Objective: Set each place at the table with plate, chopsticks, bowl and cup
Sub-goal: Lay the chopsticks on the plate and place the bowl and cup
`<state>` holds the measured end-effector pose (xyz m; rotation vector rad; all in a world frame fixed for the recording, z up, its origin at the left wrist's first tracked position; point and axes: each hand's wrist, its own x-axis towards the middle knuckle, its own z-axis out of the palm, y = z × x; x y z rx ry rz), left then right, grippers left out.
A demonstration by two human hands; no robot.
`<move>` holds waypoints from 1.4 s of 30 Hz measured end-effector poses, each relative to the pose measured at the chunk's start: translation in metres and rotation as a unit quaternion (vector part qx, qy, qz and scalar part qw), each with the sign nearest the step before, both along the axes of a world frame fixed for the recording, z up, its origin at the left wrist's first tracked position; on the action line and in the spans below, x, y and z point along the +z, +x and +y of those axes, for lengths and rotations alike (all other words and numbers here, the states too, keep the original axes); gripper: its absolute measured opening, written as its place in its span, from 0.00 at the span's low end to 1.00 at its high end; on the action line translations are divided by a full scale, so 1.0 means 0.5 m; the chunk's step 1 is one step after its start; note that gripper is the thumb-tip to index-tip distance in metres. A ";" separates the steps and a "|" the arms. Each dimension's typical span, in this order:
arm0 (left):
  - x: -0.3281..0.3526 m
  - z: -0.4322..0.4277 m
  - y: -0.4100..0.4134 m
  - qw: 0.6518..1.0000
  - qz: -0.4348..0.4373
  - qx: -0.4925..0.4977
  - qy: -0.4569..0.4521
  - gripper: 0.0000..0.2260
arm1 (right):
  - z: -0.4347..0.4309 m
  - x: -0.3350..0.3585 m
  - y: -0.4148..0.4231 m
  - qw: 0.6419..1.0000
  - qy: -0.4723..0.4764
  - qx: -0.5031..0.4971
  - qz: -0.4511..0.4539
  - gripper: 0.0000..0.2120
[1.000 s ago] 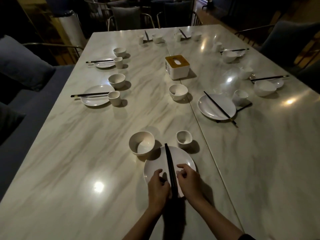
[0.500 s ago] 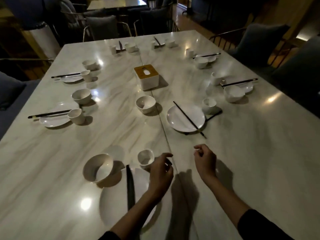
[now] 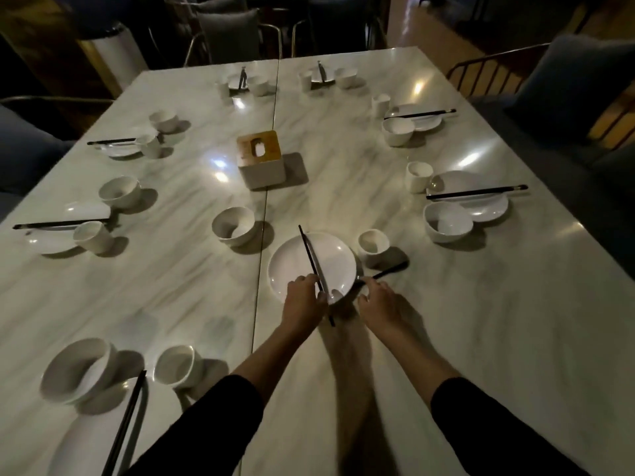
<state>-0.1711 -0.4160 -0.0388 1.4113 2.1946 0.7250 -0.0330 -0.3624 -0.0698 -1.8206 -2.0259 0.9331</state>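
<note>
Big pale marble desk [image 3: 481, 338], two slabs meeting at a seam down the middle, dim room, padded chairs [image 3: 228, 36] round the edges. Finished place settings [image 3: 467, 197] run along the left, far and right sides, each with plate, bowl, cup and dark chopsticks. White tissue box [image 3: 261, 159] with a wooden top sits mid-desk on the seam. The place being worked is on the near side, just right of the seam: white plate [image 3: 330, 255] flat on the desk, both hands at its near rim. White bowl [image 3: 233, 226] stands left of the plate, across the seam, apart from it. Left hand [image 3: 304, 298] is at the plate's near-left rim, fingers [image 3: 302, 280] curled, thumb and fingers pinching the first chopstick [image 3: 309, 250], which lies diagonally across the plate, tip at the far rim, near end sticking out past the hand onto the desk. Right hand [image 3: 378, 302] is just off the plate's near-right rim, fingertips at the end of the second chopstick [image 3: 388, 269]; cannot tell if it grips or only touches. Small white cup [image 3: 372, 243] stands upright just right of the plate. The second chopstick lies on the desk, angled away to the right in front of the cup.
</note>
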 end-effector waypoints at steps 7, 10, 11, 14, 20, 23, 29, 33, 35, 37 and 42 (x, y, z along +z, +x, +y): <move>-0.023 0.092 0.028 0.998 0.051 0.014 -0.039 0.11 | 0.005 -0.006 0.007 0.989 0.082 0.000 -0.126 0.12; -0.043 0.082 0.034 0.996 0.081 -0.005 -0.039 0.07 | -0.020 0.011 0.019 0.988 0.045 -0.062 -0.131 0.16; -0.046 0.076 0.035 0.996 0.084 -0.011 -0.037 0.07 | -0.028 0.009 0.020 0.986 0.025 -0.095 -0.132 0.18; -0.048 0.054 0.032 0.996 0.079 -0.013 -0.026 0.07 | -0.057 -0.004 0.017 0.989 -0.001 -0.091 -0.117 0.21; -0.043 0.011 0.013 0.997 0.064 -0.024 -0.023 0.09 | -0.117 -0.003 0.053 0.985 -0.085 -0.149 -0.030 0.11; -0.033 0.007 -0.006 0.999 0.012 0.042 -0.005 0.10 | -0.143 0.009 0.075 0.985 -0.105 -0.104 -0.085 0.09; -0.024 0.005 -0.071 0.966 -0.189 0.174 0.009 0.13 | -0.127 0.071 0.020 0.991 -0.102 -0.065 -0.062 0.05; -0.012 -0.002 -0.099 0.923 -0.332 0.195 0.015 0.27 | -0.098 0.082 -0.050 0.955 -0.186 -0.179 0.144 0.04; -0.008 0.003 -0.108 0.920 -0.342 0.189 0.020 0.29 | -0.091 0.083 -0.070 0.904 -0.241 -0.243 0.257 0.05; -0.012 0.012 -0.121 0.924 -0.339 0.175 0.014 0.31 | -0.104 0.082 -0.086 0.867 -0.263 -0.280 0.319 0.03; -0.026 0.047 -0.129 0.939 -0.312 0.131 -0.056 0.27 | -0.123 0.071 -0.113 0.919 -0.210 -0.206 0.262 0.06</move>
